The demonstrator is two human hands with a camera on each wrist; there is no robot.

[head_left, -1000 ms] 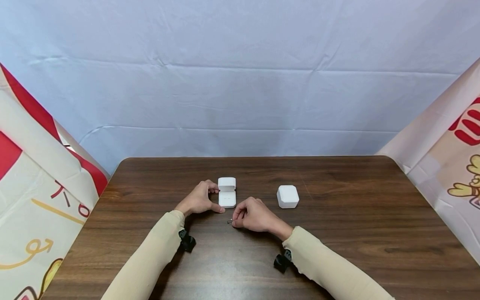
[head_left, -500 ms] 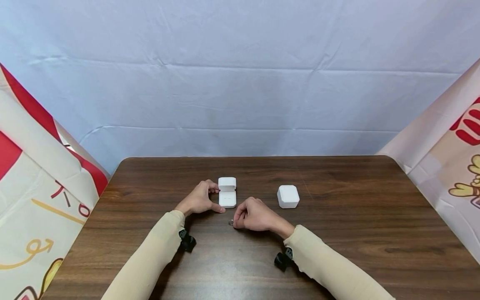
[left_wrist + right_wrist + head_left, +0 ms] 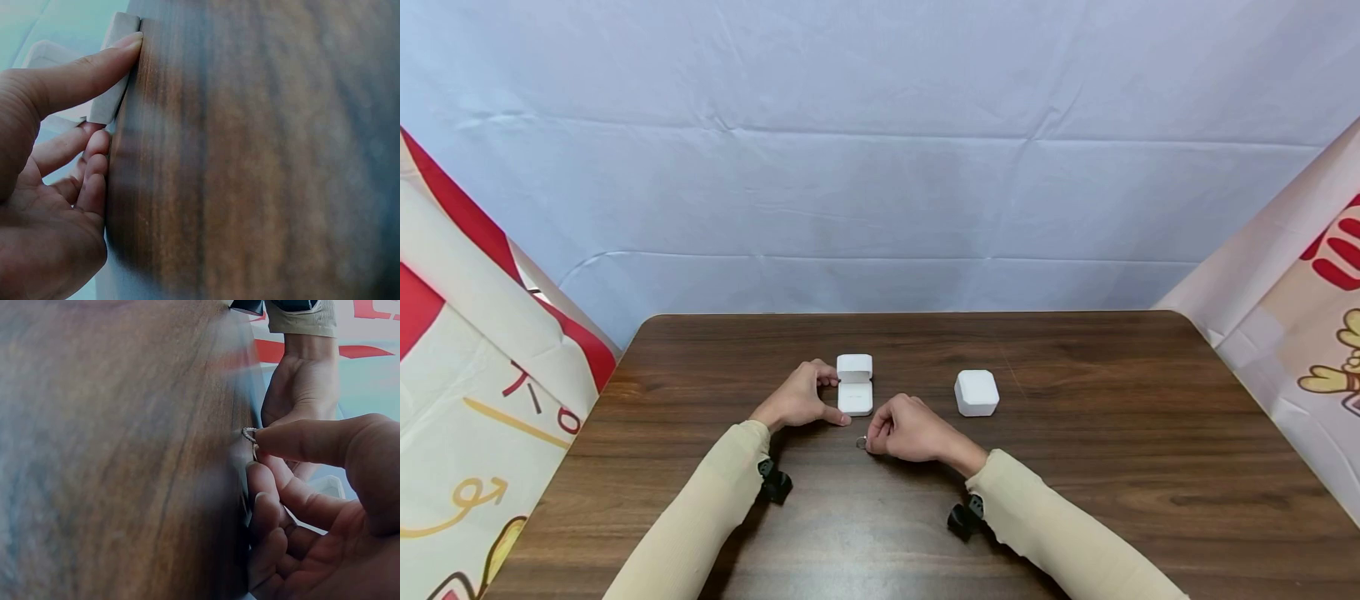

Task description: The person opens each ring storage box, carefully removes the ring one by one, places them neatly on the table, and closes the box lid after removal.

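Note:
A white ring box [image 3: 855,398] stands on the table with its lid raised and its pale insert facing up. My left hand [image 3: 797,398] steadies it from the left, thumb along the front edge and fingers at the hinge side. In the left wrist view the thumb [image 3: 94,78] presses against the box base [image 3: 115,75]. Just in front of the box, my right hand [image 3: 910,429] pinches a small ring [image 3: 861,442] between thumb and forefinger. Up close in the right wrist view, the ring [image 3: 249,434] has a sparkling, stone-set band and sticks out past the thumb tip.
A second white box [image 3: 977,393], closed, sits to the right of my right hand on the brown wooden table [image 3: 1112,433]. A pale cloth [image 3: 880,167] hangs behind the table, and printed cloths flank both sides.
The ring has turned slightly in my right fingers, and that hand has shifted a touch to the right. My left hand and both boxes hold their places.

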